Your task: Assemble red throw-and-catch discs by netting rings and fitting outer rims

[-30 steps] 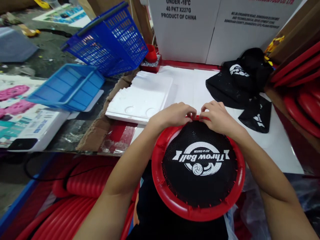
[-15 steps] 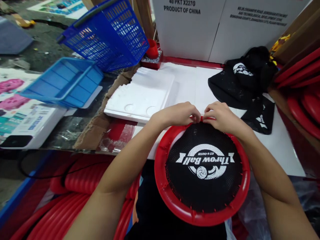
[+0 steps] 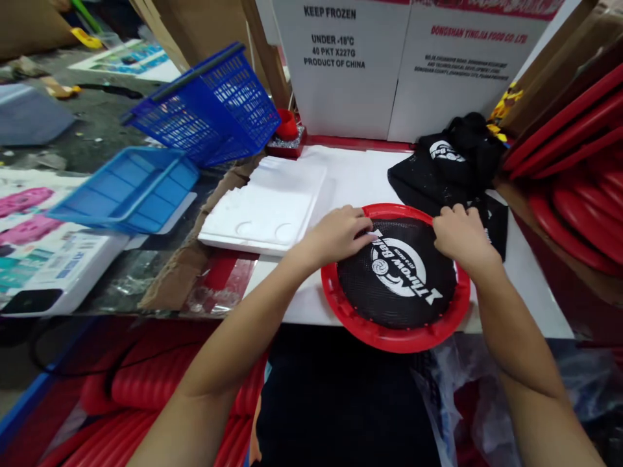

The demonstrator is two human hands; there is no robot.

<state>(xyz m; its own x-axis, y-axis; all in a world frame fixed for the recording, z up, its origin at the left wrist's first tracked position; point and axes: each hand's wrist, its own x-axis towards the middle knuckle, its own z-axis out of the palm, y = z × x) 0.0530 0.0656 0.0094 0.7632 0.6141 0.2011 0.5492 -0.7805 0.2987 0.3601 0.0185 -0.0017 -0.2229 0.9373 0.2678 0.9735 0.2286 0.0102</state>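
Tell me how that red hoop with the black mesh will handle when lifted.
The red hoop looks like moulded plastic, so probably stiff and light. Its black mesh is open netting, likely yielding under fingers. Being flat on the white table, it should slide, not roll.

Disc pushed forward and turned

Red-rimmed disc (image 3: 395, 279) now lying farther out on the white worktop (image 3: 360, 175), close to the black mesh bags (image 3: 450, 162), logo rotated to a slant. Left hand (image 3: 341, 233) and right hand (image 3: 460, 235) no longer pinched together at the far rim, now spread apart on opposite sides.
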